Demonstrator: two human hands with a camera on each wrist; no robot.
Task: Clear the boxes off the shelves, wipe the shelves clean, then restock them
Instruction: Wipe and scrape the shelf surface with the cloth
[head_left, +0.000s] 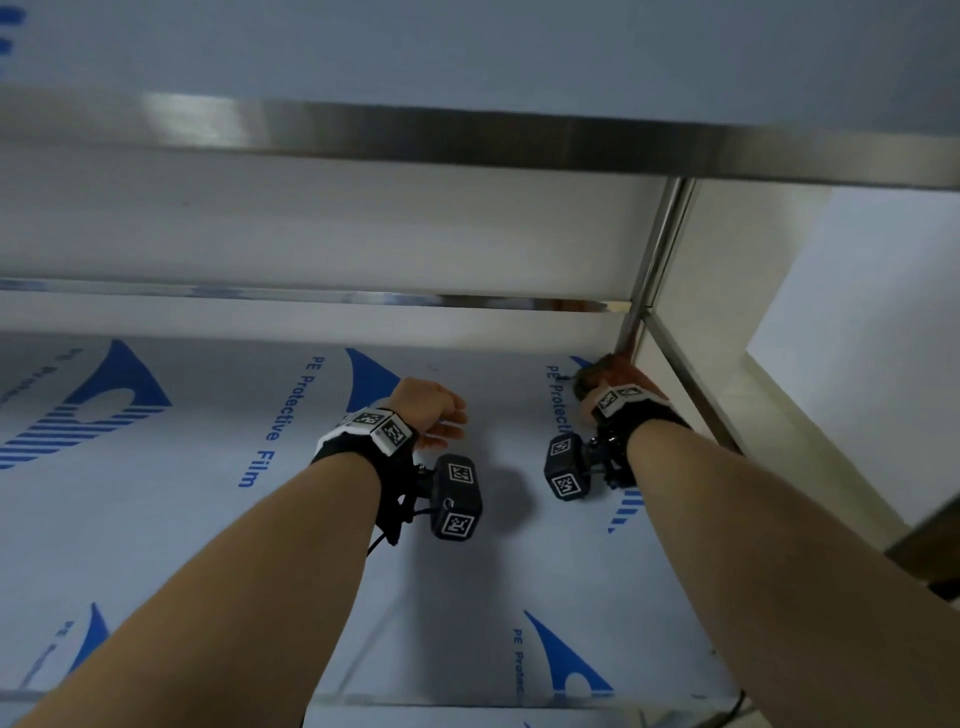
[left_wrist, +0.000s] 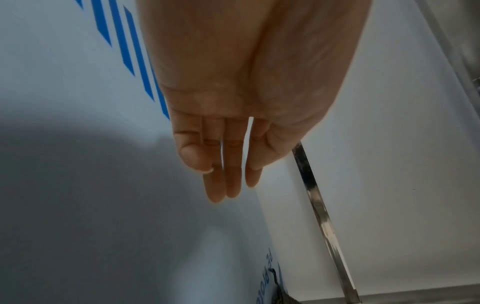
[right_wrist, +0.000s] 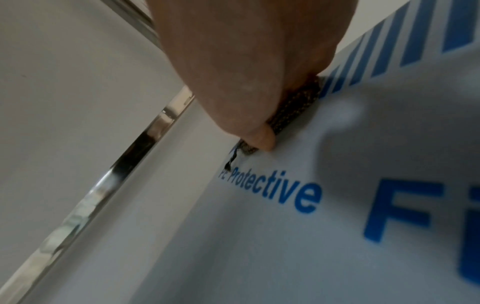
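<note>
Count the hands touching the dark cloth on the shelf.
1: the right hand presses the cloth near the shelf's back right corner; the left hand holds nothing.

Arms: bare forearms, no sleeves.
Left wrist strap (head_left: 363, 441): black band topped by white blocks printed with black square-code markers.
Left wrist camera (head_left: 457, 496): black rounded box bearing square-code markers, a thin black cable looping below.
Right wrist strap (head_left: 631, 410): the same black band with white marker blocks.
Right wrist camera (head_left: 566, 467): black box, two markers showing.

Left hand (head_left: 434, 410) fingers (left_wrist: 215, 185) straight; right hand (head_left: 621, 376) fingers (right_wrist: 262, 137) curled.
</note>
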